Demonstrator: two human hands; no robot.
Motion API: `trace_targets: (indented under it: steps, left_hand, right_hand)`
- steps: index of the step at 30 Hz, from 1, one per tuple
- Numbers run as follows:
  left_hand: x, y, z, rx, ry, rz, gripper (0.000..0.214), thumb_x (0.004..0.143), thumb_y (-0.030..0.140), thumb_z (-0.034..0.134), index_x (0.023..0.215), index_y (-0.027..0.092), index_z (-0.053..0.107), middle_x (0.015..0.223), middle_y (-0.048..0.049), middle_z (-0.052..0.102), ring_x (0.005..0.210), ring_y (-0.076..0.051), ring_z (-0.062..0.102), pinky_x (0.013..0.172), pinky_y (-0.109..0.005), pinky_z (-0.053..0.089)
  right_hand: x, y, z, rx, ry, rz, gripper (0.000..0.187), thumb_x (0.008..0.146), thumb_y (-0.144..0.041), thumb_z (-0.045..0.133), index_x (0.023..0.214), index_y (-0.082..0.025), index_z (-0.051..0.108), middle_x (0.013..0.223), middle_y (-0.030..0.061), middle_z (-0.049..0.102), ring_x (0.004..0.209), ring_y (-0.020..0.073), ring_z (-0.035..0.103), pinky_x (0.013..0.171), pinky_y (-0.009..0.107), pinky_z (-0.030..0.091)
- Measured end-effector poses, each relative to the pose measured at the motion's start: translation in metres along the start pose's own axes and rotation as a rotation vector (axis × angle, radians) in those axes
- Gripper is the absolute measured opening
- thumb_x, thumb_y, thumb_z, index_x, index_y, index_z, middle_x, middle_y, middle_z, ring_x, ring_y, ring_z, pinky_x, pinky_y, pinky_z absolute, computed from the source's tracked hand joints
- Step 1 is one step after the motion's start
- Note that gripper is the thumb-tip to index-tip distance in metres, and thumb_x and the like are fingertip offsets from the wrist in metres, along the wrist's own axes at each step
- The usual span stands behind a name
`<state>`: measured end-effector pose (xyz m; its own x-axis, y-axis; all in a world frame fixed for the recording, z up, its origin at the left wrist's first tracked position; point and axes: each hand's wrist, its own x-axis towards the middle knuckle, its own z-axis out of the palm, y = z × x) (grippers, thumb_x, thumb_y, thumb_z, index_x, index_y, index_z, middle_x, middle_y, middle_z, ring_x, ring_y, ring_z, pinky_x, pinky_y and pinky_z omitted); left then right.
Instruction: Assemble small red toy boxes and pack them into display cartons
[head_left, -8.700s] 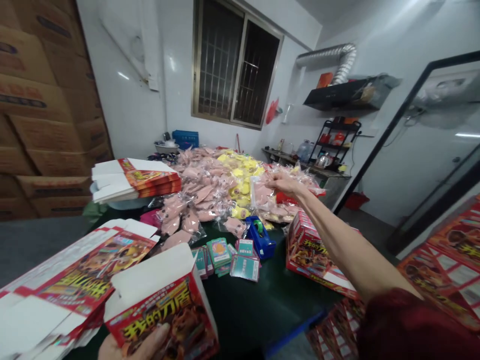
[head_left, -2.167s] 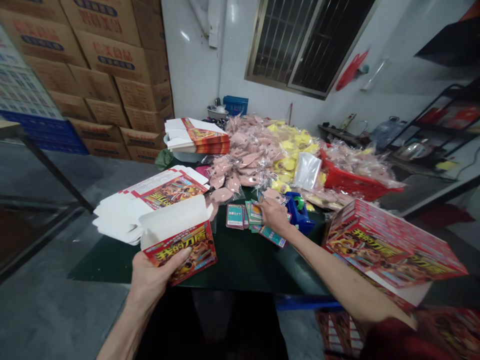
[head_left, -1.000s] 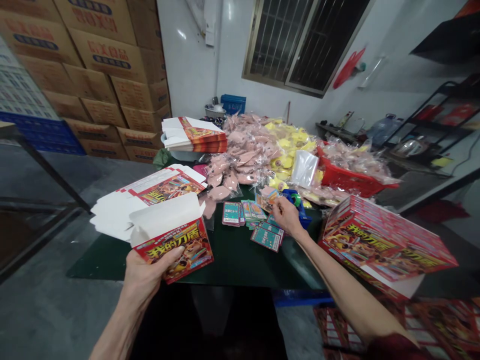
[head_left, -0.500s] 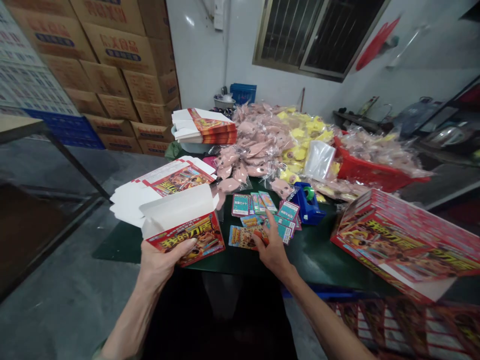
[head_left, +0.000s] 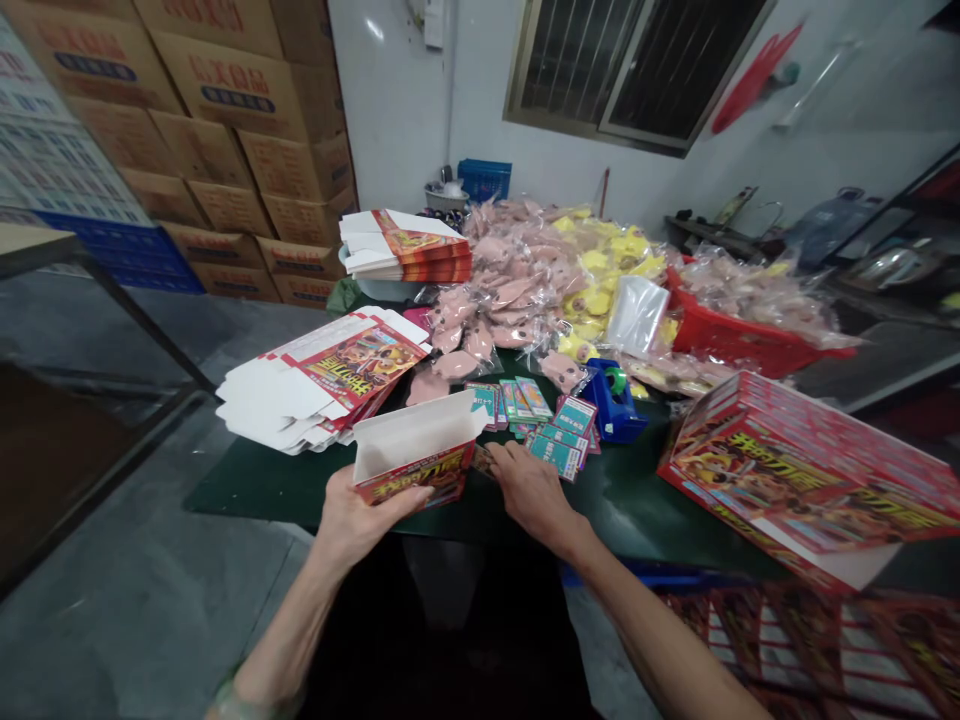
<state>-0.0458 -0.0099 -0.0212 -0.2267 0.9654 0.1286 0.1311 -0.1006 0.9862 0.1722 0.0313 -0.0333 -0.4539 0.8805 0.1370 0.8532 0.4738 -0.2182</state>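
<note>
Dark green worktable (head_left: 247, 490): left hand (head_left: 371, 520) grasping open red carton (head_left: 415, 450); right hand (head_left: 532, 490), grip unclear, near teal cards (head_left: 559, 455); loose hold risks dropped carton, scattered cards

Flat, bright indoor light, faint shadows, small glare on the white wall (head_left: 382, 90), wide-angle bending at the edges.

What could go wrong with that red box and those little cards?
The open red box sits in the left hand near the edge of the dark green table, so it might slip to the floor. The right hand is close to the loose cards and could knock them. The flattened boxes overhang the edge and might slide off.
</note>
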Motion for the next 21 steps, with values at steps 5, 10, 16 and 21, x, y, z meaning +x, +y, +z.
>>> trace_targets:
  steps: [5,10,16,21]
  left_hand:
    - [-0.005,0.010,-0.002,0.098,-0.020,0.115,0.022,0.052,0.027,0.080,0.067,0.013,0.070,0.061,-0.0036,0.070,0.054,-0.018,0.064,0.052,-0.023,0.054]
    - [-0.007,0.017,0.004,0.103,-0.159,0.180,0.024,0.059,0.029,0.077,0.077,0.015,0.072,0.070,-0.0037,0.071,0.059,-0.018,0.065,0.054,-0.023,0.053]
    - [-0.006,0.021,0.008,0.172,-0.285,0.328,0.023,0.061,0.026,0.076,0.080,0.015,0.070,0.071,-0.0021,0.069,0.060,-0.016,0.063,0.056,-0.023,0.051]
    - [-0.008,0.022,0.010,0.084,-0.323,0.366,0.019,0.060,0.022,0.076,0.075,0.014,0.068,0.067,-0.0004,0.065,0.058,-0.013,0.058,0.054,-0.022,0.049]
  right_hand:
    - [-0.017,0.020,-0.043,0.275,0.538,0.055,0.022,0.086,-0.019,0.051,0.107,-0.020,0.055,0.097,0.0062,0.065,0.081,0.0176,0.063,0.071,0.029,0.050]
    - [-0.040,-0.004,-0.113,0.307,0.658,-0.259,0.031,0.084,-0.009,0.052,0.106,-0.030,0.061,0.088,0.0012,0.063,0.076,0.0138,0.062,0.065,0.026,0.050]
    - [-0.021,-0.037,-0.135,-0.074,0.608,-0.679,0.034,0.085,-0.003,0.043,0.115,-0.016,0.054,0.088,0.0056,0.065,0.079,0.0147,0.059,0.070,0.028,0.052]
    - [-0.010,-0.060,-0.128,-0.187,0.444,-0.811,0.027,0.091,-0.009,0.035,0.090,-0.008,0.062,0.077,0.0091,0.064,0.069,0.0169,0.057,0.060,0.030,0.051]
